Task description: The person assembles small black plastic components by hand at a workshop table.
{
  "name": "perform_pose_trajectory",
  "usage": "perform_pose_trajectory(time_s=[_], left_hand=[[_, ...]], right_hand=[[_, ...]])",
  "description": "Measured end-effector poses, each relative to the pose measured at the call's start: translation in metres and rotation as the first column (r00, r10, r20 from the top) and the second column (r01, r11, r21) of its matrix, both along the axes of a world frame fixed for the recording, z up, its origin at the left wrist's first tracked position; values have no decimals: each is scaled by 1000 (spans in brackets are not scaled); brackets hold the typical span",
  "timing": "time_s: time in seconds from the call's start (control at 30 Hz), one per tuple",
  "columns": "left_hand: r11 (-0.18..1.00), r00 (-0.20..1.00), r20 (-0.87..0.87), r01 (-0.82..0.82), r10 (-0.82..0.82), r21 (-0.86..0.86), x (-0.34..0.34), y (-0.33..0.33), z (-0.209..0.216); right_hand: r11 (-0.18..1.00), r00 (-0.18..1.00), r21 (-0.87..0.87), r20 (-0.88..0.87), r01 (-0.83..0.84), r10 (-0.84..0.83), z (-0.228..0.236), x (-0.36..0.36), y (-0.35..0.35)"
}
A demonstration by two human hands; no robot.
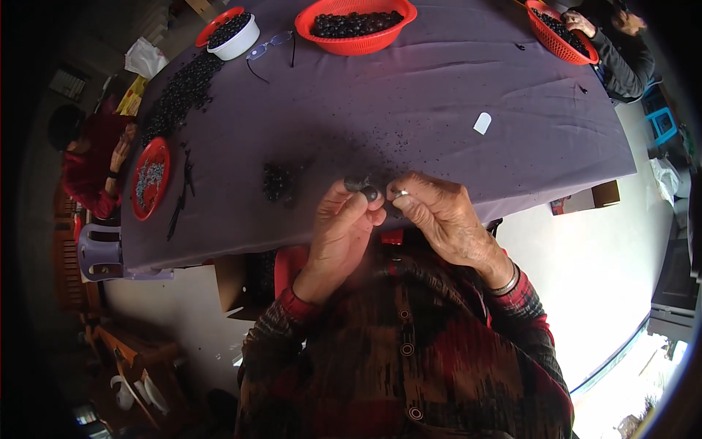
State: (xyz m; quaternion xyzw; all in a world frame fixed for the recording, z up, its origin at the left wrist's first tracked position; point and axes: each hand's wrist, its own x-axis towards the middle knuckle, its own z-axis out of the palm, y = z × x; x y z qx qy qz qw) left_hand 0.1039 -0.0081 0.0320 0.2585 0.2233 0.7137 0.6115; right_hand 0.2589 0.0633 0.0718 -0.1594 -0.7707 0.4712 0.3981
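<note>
Above the near part of the purple-covered table [468, 80], my two hands are close together. My left hand [338, 230] is closed, pinching a small round black piece [369, 193] between thumb and fingers; another dark part shows at its fingertips. Just to the right, my right hand [442, 219] is closed in a pinch on a tiny whitish, shiny thing [398, 194], whose kind is too small to make out. The two sets of fingertips nearly meet. Beyond my left hand lies a small pile of black pieces [279, 181].
A red basket [355, 47] of black pieces stands at the far side, with a white bowl [235, 47] and glasses [270, 47] to its left. Loose black pieces [183, 91] spread at left, near a red tray [165, 183]. People sit at left and far right, by another basket [559, 53].
</note>
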Motion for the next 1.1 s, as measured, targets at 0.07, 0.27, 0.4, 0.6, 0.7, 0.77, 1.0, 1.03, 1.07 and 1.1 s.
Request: perform_pose_trajectory(time_s=[0.07,0.27,0.4,0.6,0.7,0.77,1.0,1.03,1.07,1.1], left_hand=[[1000,1000,-12,-12,12,-3,1,0,0],[998,996,-63,-57,57,1,0,-2,-5],[997,995,-70,-79,78,-11,2,-3,-6],[996,993,-79,-92,92,10,2,-3,-7],[994,992,-75,-105,107,23,4,-3,-6],[992,990,-71,-122,124,31,4,-3,-6],[993,990,-73,-119,118,-7,8,-6,-2],[992,988,-96,-126,125,3,9,-6,-2],[992,987,-97,-127,127,3,9,-6,-2],[991,985,-111,-134,135,9,9,-6,-2]], right_hand=[[1000,1000,29,8,11,-12,-6,-4,-2],[982,982,170,154,80,-106,-1,-2,-6],[981,969,167,210,99,-133,-8,-3,-5],[979,957,146,232,143,-175,-7,-6,-9],[977,959,167,225,135,-171,-6,-5,-9],[973,956,191,239,129,-173,-5,-5,-8],[955,931,242,276,174,-240,-5,-8,-10],[955,930,242,278,174,-240,-6,-8,-11],[948,927,256,274,187,-257,-7,-9,-10],[942,923,270,271,201,-274,-8,-9,-10]])
